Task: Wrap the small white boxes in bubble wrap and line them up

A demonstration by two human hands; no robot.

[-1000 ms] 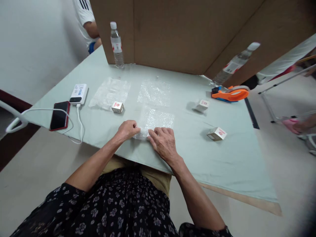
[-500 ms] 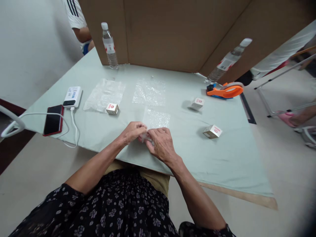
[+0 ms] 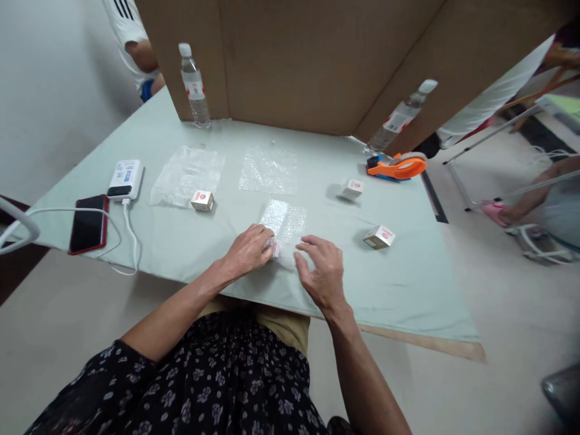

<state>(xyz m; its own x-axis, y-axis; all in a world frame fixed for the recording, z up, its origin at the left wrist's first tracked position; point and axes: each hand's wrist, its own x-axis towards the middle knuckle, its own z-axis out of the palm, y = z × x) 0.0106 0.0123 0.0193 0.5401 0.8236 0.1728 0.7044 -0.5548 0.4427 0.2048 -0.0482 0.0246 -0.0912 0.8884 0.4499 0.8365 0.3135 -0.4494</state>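
Note:
My left hand [image 3: 247, 249] is closed on the near end of a small sheet of bubble wrap [image 3: 284, 220], which is partly rolled around something I cannot make out. My right hand [image 3: 321, 273] hovers just right of that roll, its fingers apart and slightly curled. The sheet lies on the pale green table [image 3: 190, 235] near its front edge. Three small white boxes with red marks sit on the table: one at the left [image 3: 202, 200], one at the middle right [image 3: 352, 188] and one nearer at the right [image 3: 379, 237].
Two more bubble wrap sheets [image 3: 186, 175] [image 3: 268, 170] lie farther back. An orange tape dispenser [image 3: 397, 166], two water bottles [image 3: 194, 87] [image 3: 397, 118], a power bank [image 3: 124, 179] and a phone [image 3: 89, 223] are on the table. Cardboard panels [image 3: 290, 60] stand behind. Another person sits at the far left [image 3: 131, 42].
My hands rolled the near end of the bubble wrap away from me. My right hand has since let go and moved right, fingers spread. The view shifted left.

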